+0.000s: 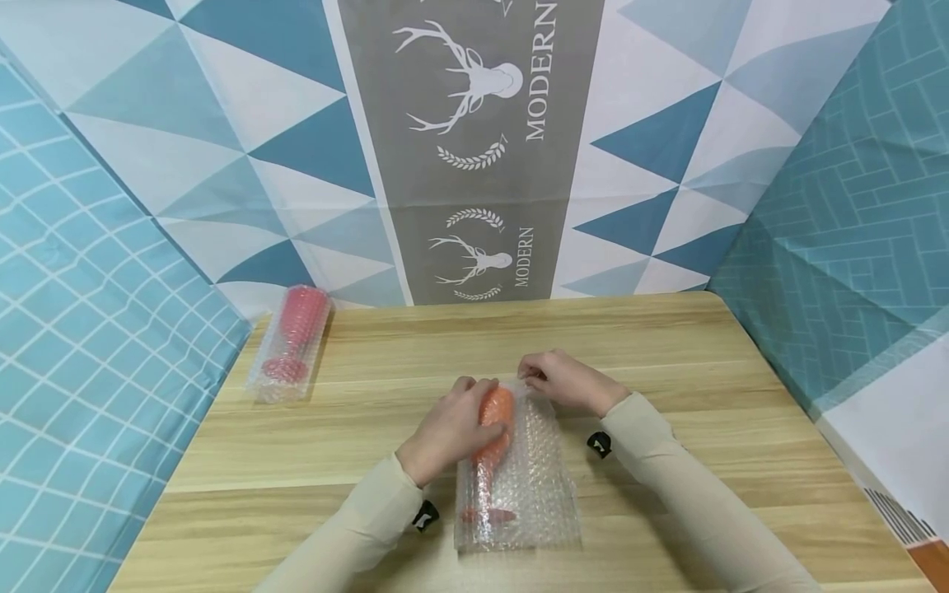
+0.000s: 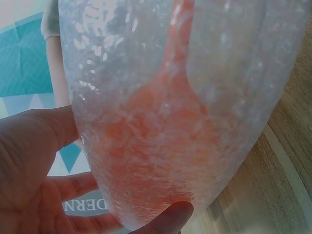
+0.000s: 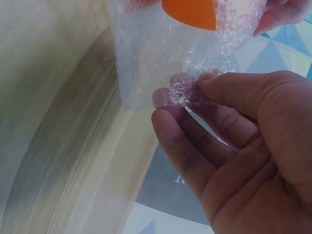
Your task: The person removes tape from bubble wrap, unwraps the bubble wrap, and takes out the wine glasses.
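Observation:
An orange goblet lies inside clear bubble wrap on the table, its bowl toward the far side and its round foot toward me. My left hand grips the bowl end through the wrap. In the left wrist view its thumb and fingers curl round the wrapped goblet. At the far right corner of the wrap, my right hand pinches the edge. The right wrist view shows the thumb of that hand pressing the film against fingertips seen through it, with the goblet's orange rim just beyond.
A pink goblet in bubble wrap lies at the table's far left corner. The wooden table meets patterned cloth walls at the back and both sides. Small black wrist devices sit under each forearm.

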The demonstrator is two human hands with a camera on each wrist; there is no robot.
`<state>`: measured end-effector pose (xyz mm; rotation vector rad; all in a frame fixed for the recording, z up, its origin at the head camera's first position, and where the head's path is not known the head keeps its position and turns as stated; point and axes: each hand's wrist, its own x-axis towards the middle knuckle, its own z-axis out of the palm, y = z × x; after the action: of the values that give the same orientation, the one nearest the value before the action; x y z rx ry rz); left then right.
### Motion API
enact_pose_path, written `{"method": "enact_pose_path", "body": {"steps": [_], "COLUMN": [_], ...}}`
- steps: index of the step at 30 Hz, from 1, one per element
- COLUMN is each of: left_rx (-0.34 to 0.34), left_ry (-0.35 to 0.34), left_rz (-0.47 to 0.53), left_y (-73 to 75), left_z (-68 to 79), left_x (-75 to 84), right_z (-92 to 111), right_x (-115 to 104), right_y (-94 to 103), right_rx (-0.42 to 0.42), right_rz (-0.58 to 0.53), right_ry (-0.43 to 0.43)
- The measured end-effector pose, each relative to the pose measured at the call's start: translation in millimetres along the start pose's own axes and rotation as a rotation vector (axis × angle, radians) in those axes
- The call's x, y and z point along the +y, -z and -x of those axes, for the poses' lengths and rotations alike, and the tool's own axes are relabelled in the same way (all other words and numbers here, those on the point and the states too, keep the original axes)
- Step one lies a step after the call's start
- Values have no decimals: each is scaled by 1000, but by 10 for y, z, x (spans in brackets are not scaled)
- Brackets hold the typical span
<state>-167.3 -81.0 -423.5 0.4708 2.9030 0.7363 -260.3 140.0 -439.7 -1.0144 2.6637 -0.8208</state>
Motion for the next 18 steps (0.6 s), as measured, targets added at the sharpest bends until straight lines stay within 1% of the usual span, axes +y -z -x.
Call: {"method": "enact_pose_path", "body": {"steps": [7, 18], "left_rx": [3, 9], "left_ry": [5, 1], "left_rz": [7, 23], "left_y": [0, 1], "left_z": [-6, 2], "left_x": [-9, -24], "right_z": [34, 64], "right_x": [50, 127], "right_y": [10, 3], "right_rx": [12, 31], "right_rz": [-7, 31], "right_ry": [-15, -14]}}
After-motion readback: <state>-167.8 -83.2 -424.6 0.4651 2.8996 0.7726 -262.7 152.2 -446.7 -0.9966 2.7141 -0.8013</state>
